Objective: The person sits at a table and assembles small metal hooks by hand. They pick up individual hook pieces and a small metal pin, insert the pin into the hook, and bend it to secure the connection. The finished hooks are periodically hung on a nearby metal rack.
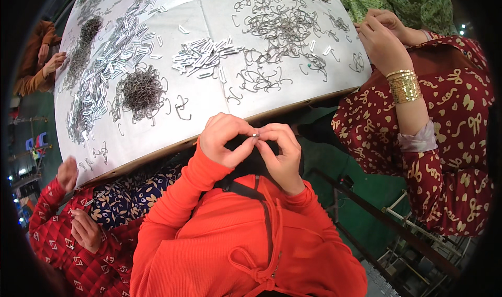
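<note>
Just off the near edge of the table, my left hand [224, 140] and my right hand [282, 152] meet fingertip to fingertip. Both are closed in a pinch on a small silvery metal piece [255, 135]; the fingers cover most of it, so its full shape is hidden. On the table beyond lies a heap of short silvery metal strips [201, 56]. A dense pile of dark curved wire hooks [141, 93] is to its left, with a few loose hooks [182, 107] nearer me. More wire hooks [277, 28] spread out to the right.
The white-covered table [204, 96] ends in a wooden edge [151, 158] before me. Co-workers sit close on both sides: a patterned red sleeve [49, 200] at left, a braceleted arm [405, 88] at right. More strips [123, 43] cover the table's left part.
</note>
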Available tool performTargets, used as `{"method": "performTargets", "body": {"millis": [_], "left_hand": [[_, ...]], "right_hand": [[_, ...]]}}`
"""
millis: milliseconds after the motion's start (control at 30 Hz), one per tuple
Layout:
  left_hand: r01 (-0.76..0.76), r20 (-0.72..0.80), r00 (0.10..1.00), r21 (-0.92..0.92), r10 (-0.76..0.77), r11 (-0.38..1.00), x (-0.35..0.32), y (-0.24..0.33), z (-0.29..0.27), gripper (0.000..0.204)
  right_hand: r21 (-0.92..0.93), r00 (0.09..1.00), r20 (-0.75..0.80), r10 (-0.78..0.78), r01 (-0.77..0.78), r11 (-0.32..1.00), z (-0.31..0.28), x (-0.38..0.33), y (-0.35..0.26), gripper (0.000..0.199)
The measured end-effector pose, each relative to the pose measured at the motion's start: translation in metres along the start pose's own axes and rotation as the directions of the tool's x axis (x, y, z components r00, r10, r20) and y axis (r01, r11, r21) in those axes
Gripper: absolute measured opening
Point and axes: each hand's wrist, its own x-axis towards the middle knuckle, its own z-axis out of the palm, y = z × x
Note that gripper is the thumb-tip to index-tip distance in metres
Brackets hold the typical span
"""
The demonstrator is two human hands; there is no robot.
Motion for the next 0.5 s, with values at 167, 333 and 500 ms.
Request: {"method": "performTargets", "body": {"millis": [167,333,500], "left_hand": [[-0.037,-0.029,0.999,0.073,0.039,0.997,-0.005,-0.004,-0.001,0.014],[-0.019,0.002,1.0,0.072,0.019,0.997,-0.006,-0.006,0.002,0.015],[0.011,0.002,1.0,0.048,-0.011,0.999,-0.008,-0.009,0.005,0.016]], "right_hand": [[-0.158,0.987,-0.121,0.11,-0.128,0.979,-0.017,0.04,0.032,0.018],[-0.556,0.985,0.148,0.087,0.01,0.831,-0.018,0.102,0.086,0.009],[-0.72,0.899,0.368,0.239,0.114,0.684,-0.006,0.133,0.1,0.01]]}}
